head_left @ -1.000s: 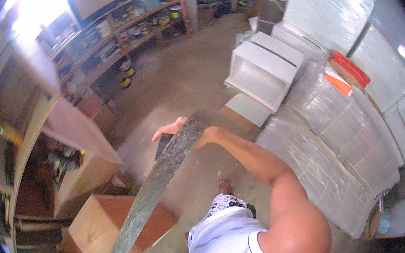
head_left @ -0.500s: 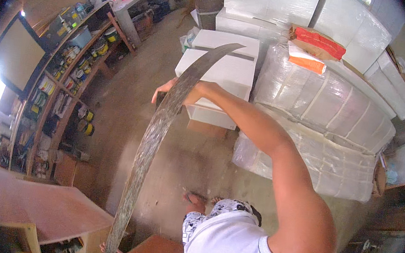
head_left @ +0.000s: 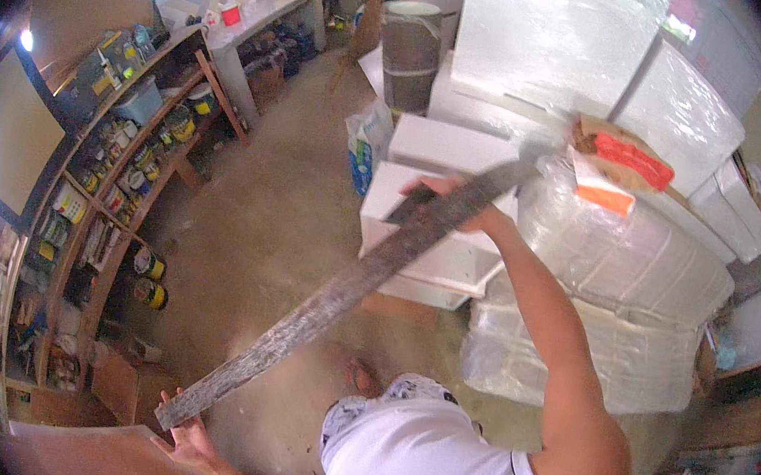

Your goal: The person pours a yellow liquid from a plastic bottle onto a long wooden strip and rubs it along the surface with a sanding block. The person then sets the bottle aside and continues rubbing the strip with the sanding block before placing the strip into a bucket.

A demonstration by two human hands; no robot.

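A long, narrow, dark weathered plank (head_left: 327, 301) slants across my front, from near left to far right. At its near end is my left hand (head_left: 190, 443), with the end of the plank lying across the fingers and palm. My right hand (head_left: 486, 219) reaches around the plank toward its far end, the plank hiding part of the palm. Beside the right fingers a small black piece (head_left: 410, 205) sticks out; I cannot make out what it is. The plank's far tip is blurred in front of the wrapped goods.
White boxes (head_left: 441, 142) and plastic-wrapped bundles (head_left: 591, 348) stand ahead and right, a red-and-brown paper bag (head_left: 630, 162) on top. A shelf (head_left: 130, 193) of cans lines the left. A grey drum (head_left: 409, 50) stands at the back. A tabletop (head_left: 98, 454) lies near left.
The plank has turned from steeply upright in view to a flatter slant. My right hand has moved right, and my left hand has come further into view at the near end.
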